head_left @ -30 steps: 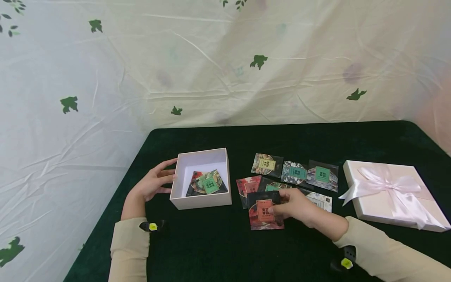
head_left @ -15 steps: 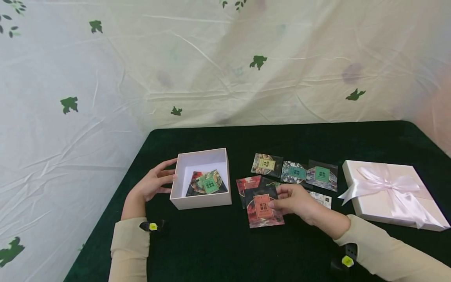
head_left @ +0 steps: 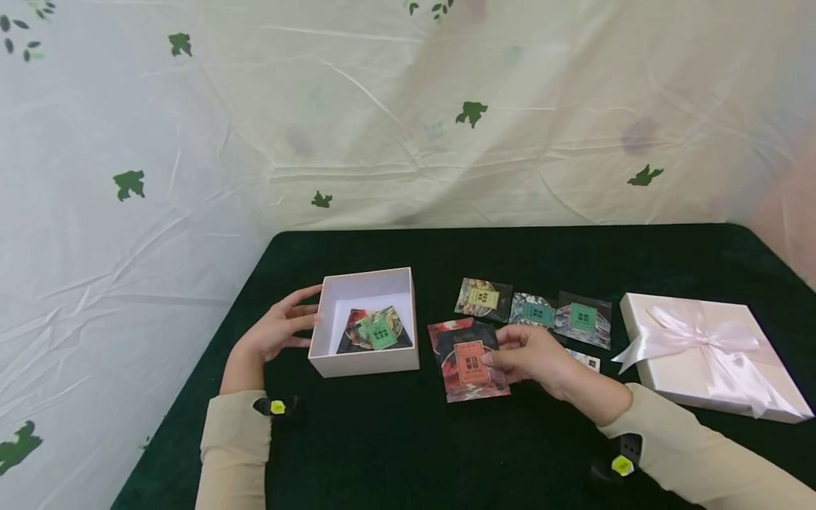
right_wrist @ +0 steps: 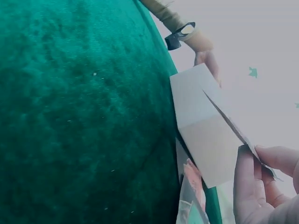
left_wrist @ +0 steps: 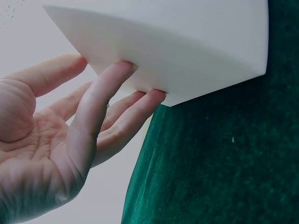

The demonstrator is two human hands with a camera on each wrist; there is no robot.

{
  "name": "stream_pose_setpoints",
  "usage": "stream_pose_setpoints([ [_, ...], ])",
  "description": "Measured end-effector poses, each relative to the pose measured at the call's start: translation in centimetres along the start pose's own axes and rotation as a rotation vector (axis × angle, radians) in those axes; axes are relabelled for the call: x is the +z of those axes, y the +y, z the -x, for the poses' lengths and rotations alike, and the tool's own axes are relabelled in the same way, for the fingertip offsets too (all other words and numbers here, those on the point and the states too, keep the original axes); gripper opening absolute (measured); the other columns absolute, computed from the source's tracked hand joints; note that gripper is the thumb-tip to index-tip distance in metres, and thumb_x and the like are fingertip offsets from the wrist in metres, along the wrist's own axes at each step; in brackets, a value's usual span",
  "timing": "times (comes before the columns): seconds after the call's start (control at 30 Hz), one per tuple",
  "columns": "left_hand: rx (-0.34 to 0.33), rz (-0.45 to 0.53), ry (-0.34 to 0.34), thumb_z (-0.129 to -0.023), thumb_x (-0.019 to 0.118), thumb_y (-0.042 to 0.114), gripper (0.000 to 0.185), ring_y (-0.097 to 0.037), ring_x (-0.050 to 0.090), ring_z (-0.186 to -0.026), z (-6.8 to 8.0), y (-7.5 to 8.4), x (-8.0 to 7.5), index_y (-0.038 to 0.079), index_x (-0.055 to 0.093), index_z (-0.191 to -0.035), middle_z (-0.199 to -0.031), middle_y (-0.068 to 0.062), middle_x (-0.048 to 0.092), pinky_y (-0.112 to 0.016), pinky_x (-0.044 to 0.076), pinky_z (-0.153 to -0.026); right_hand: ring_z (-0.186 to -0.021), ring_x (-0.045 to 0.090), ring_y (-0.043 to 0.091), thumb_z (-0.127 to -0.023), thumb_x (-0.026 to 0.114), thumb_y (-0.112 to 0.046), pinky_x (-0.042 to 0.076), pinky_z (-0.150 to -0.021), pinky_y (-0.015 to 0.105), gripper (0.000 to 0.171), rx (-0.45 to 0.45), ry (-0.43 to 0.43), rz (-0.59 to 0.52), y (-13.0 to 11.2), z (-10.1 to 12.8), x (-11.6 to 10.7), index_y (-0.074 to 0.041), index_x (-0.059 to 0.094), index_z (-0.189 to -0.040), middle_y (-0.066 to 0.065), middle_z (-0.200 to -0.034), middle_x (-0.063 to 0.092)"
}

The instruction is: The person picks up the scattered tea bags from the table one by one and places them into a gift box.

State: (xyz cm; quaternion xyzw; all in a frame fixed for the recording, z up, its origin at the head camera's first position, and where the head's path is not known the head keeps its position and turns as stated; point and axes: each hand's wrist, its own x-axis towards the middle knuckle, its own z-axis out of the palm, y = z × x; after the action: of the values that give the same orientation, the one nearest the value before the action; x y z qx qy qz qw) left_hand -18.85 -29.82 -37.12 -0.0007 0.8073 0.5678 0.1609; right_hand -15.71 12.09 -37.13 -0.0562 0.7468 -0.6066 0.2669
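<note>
**Red packet off the cloth, edging toward the open box**

Dark green velvet covers the table (head_left: 395,453), with a pale leaf-printed sheet hanging behind it, and the action sits right in the middle. Over the last second the right hand (head_left: 535,358) has lifted the red packet with the orange label (head_left: 470,363) out of the loose pile and drawn it a little left, nearer the white box (head_left: 366,358). Thumb on top, fingers curled beneath, it pinches the packet by its right edge; the right wrist view shows those fingertips (right_wrist: 244,186) clamped on the sleeve's edge. The packet now hangs just beside the box's near right corner, not yet over the opening.

The left hand (head_left: 275,331) hasn't budged. Its fingers are straight and slightly spread, tips pressed flat to the box's left wall (left_wrist: 187,60), steadying it. Inside already lies a green-labelled packet (head_left: 377,331) on top of at least one other.

From how things lie, I'd judge this packet is bound for the box as well, and the lift is the first half of that trip.

Around it: a red-edged packet (head_left: 440,331) underneath the held one, a yellow-labelled packet (head_left: 483,299), two teal-labelled packets (head_left: 535,312) (head_left: 583,316) in a row behind, and a pale one (head_left: 589,361) half hidden by the wrist. Far right sits a pink lid with a ribbon bow (head_left: 701,347), well apart. Between packet and opening stands only the box's right wall; it must be cleared.
</note>
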Motion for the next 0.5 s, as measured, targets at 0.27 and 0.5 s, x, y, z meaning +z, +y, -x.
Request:
stream_pose_setpoints([
  [0.27,-0.014,0.006,0.001,-0.094,0.06,0.022,0.07,-0.043,0.039,-0.13,0.1,0.0,0.0,0.021,0.02,-0.152,-0.151,-0.024,0.028,-0.05,0.05,-0.092,-0.079,0.067,0.015,-0.086,0.068,-0.015,0.056,-0.071,0.028,0.028,-0.019,-0.008,-0.032,-1.3,-0.6,0.6,-0.001,0.058,-0.109,0.001,-0.088,0.069],
  [0.5,-0.01,0.005,-0.009,-0.096,0.057,0.019,0.066,-0.043,0.038,-0.13,0.1,0.2,-0.2,0.02,0.021,-0.152,-0.151,-0.024,0.028,-0.049,0.051,-0.091,-0.082,0.066,0.012,-0.088,0.065,-0.011,0.057,-0.074,0.027,0.029,-0.049,-0.012,-0.064,-2.6,-1.4,0.9,0.001,0.056,-0.112,0.0,-0.091,0.069],
])
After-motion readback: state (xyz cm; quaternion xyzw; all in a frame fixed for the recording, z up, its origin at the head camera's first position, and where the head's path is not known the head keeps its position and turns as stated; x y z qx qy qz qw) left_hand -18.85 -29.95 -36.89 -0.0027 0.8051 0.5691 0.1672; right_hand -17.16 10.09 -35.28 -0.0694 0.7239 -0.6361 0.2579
